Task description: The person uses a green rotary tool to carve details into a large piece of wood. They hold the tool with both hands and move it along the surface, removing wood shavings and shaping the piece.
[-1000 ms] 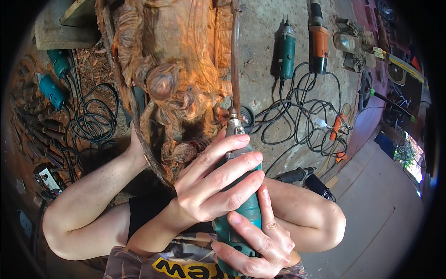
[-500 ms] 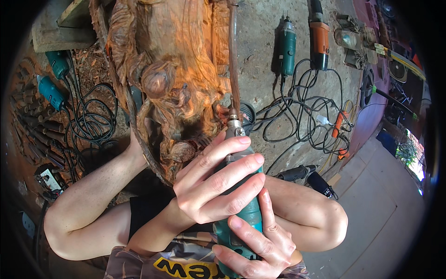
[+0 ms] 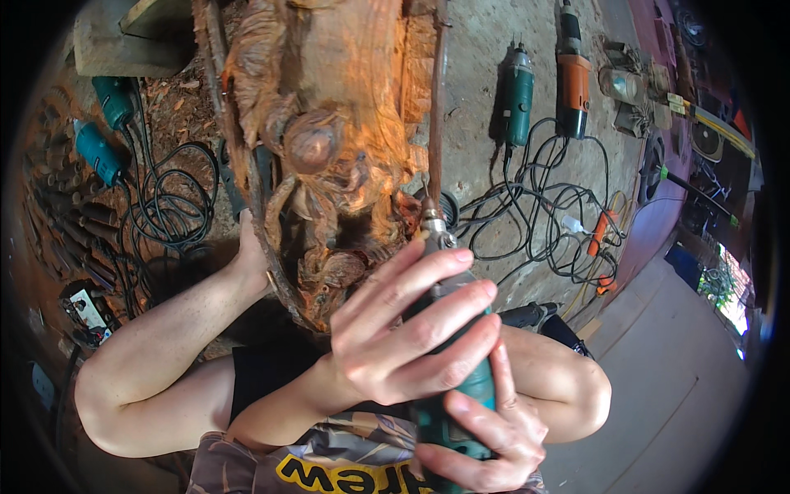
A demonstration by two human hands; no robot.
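A green die grinder (image 3: 480,380) lies between my two hands, its metal nose pointing away from me. My left hand (image 3: 411,321) wraps round its front part, while my right hand (image 3: 494,428) is closed about the rear body near my lap. Beyond the nose stands a large reddish-brown wood carving (image 3: 346,74) with rounded knobs and flowing grooves. The tool's tip is close to the carving's lower right edge, beside a thin upright wooden strip (image 3: 439,99). Whether the tip touches the wood I cannot tell.
Another green grinder (image 3: 518,99) and an orange power tool (image 3: 573,95) lie on the concrete at right, with tangled black cables (image 3: 535,202). At left are two teal tools (image 3: 99,152), coiled cords and a power strip (image 3: 86,313). My bent legs flank the work.
The grinder and both hands have shifted a little to the right in the picture. The carving and other things also sit slightly shifted, as the view has moved. Both hands keep their hold.
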